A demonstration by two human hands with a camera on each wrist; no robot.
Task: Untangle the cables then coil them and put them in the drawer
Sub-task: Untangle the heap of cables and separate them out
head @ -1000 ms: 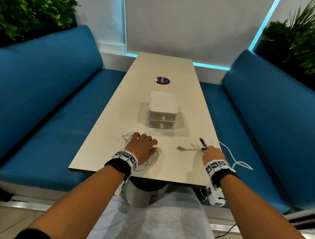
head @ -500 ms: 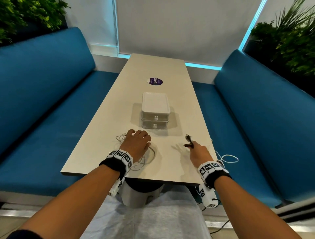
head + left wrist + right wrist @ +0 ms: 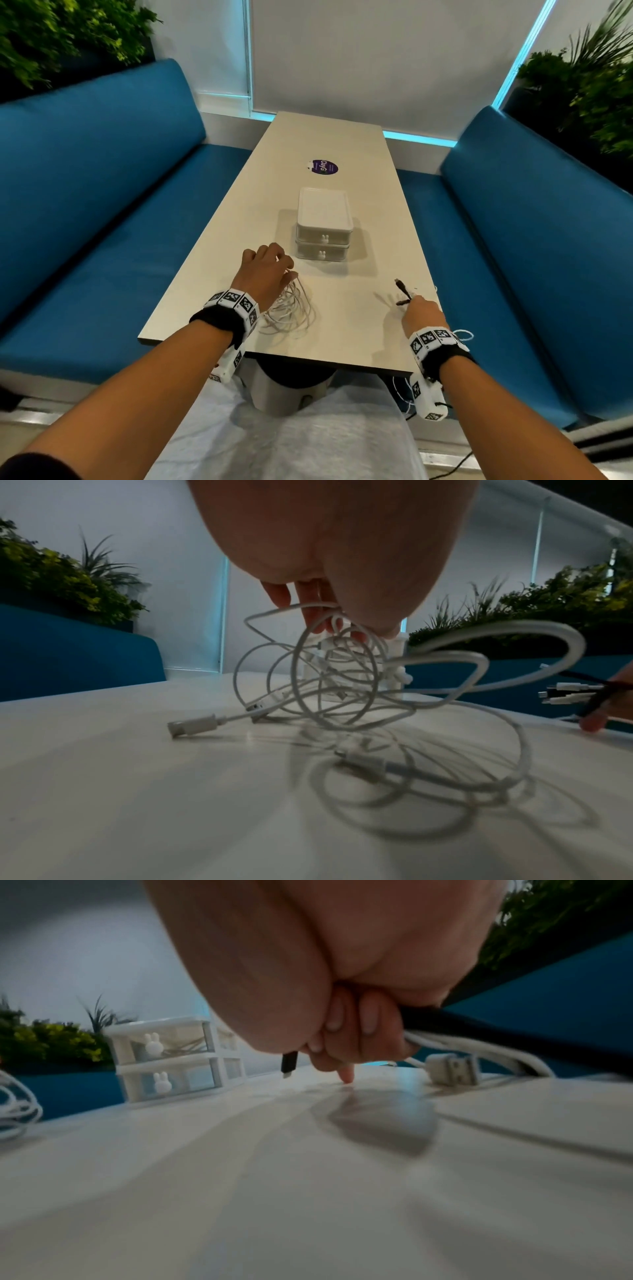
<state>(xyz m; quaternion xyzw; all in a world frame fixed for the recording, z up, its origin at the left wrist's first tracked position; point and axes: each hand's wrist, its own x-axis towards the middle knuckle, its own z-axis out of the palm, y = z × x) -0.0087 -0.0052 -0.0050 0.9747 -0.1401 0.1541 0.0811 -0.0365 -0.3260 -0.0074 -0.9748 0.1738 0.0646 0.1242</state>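
A tangle of white cables (image 3: 291,310) lies near the table's front edge. My left hand (image 3: 286,270) grips its upper loops and holds them up off the table (image 3: 356,325). In the left wrist view the fingers (image 3: 310,607) hook round the loops (image 3: 342,674), and a white plug (image 3: 193,725) rests on the table. My right hand (image 3: 412,299) grips a bundle of black and white cable ends (image 3: 401,292) near the right edge. In the right wrist view a black plug (image 3: 289,1062) sticks out under the curled fingers (image 3: 369,1026), beside a white USB plug (image 3: 452,1069). The white two-drawer box (image 3: 323,226) stands shut behind the hands.
A purple round sticker (image 3: 322,167) lies further back on the table. Blue benches (image 3: 102,212) run along both sides, with plants (image 3: 582,89) behind. A white cable (image 3: 462,334) hangs over the right table edge.
My left hand has gone from lying flat on the white tangle to lifting its loops, slightly forward. My right hand has drawn the cable ends in from the left.
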